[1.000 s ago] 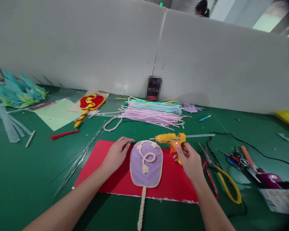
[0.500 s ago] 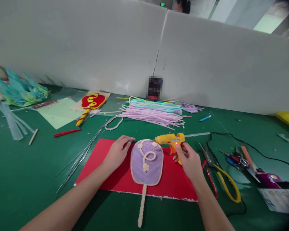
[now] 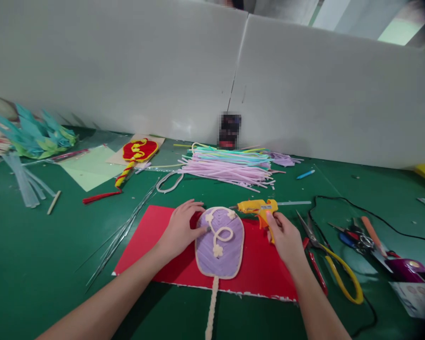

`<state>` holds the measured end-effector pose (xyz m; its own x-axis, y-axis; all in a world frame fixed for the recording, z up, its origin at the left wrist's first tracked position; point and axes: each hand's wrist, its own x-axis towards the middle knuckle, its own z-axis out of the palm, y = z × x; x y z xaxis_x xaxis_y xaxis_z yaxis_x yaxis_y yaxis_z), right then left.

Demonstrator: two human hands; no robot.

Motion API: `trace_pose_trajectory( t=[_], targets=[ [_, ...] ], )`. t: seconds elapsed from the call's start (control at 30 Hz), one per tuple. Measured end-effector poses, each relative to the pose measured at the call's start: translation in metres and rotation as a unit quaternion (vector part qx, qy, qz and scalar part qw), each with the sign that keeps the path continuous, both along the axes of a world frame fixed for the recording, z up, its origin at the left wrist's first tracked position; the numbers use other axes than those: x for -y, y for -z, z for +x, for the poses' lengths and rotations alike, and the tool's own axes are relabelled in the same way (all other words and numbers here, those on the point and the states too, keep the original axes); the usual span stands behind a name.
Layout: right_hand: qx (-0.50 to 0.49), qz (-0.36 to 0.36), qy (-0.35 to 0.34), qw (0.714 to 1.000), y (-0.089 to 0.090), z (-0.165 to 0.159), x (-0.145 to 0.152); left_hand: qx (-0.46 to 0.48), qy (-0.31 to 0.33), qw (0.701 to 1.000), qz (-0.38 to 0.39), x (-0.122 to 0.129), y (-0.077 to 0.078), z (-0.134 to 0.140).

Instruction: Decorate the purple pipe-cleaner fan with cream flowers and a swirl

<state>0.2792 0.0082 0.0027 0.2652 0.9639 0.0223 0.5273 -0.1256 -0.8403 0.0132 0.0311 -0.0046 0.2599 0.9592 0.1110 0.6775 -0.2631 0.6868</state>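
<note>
A lilac round fan [image 3: 207,262] with a cream rim, cream flowers and a curled stem lies flat on a red sheet [image 3: 265,271]. Its braided cream handle [image 3: 213,302] points towards me and leaves the bottom edge of the view. My left hand [image 3: 182,226] is at the fan's upper left: the thumb rests on its face by a small flower, the other fingers stretch past the edge, apart from the thumb. In my right hand [image 3: 285,233] is a yellow hot glue gun [image 3: 257,208], its nozzle pointing left near the fan's top right edge.
Pastel pipe cleaners [image 3: 226,170] lie behind the fan. Yellow-handled scissors [image 3: 343,274] and red-handled pliers [image 3: 317,269] are by my right forearm, beside a black cord [image 3: 371,224]. A red and yellow fan [image 3: 140,150] and thin wires [image 3: 122,226] lie left. A grey partition [image 3: 127,71] stands behind.
My left thumb has moved from the fan's edge onto its face. The glue gun has drawn slightly right, away from the fan's top. The view has shifted a little.
</note>
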Motion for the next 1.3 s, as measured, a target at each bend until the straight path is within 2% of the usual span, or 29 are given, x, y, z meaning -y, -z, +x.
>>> trace_pose_trajectory(
  t=[0.2, 0.33, 0.6, 0.77, 1.17, 1.3],
  targets=[
    [-0.044, -0.002, 0.026, 0.999, -0.003, 0.002, 0.001, 0.126, -0.021, 0.989, -0.072, 0.003, -0.006, 0.004],
    [-0.100, 0.010, 0.060, 0.993, -0.006, 0.004, 0.000, 0.169, -0.035, 0.980, -0.095, 0.004, -0.011, 0.008],
    [-0.176, 0.077, 0.140, 0.971, -0.005, 0.015, -0.001, 0.170, -0.040, 0.980, -0.101, 0.002, -0.008, 0.008],
    [-0.210, 0.076, 0.135, 0.965, -0.004, 0.018, -0.002, 0.170, -0.039, 0.979, -0.103, 0.002, -0.007, 0.008],
    [-0.175, 0.071, 0.126, 0.974, 0.000, 0.018, -0.005, 0.165, -0.037, 0.981, -0.095, 0.002, -0.007, 0.008],
    [-0.164, 0.066, 0.122, 0.977, -0.003, 0.017, -0.004, 0.161, -0.040, 0.982, -0.092, 0.002, -0.005, 0.007]
  ],
)
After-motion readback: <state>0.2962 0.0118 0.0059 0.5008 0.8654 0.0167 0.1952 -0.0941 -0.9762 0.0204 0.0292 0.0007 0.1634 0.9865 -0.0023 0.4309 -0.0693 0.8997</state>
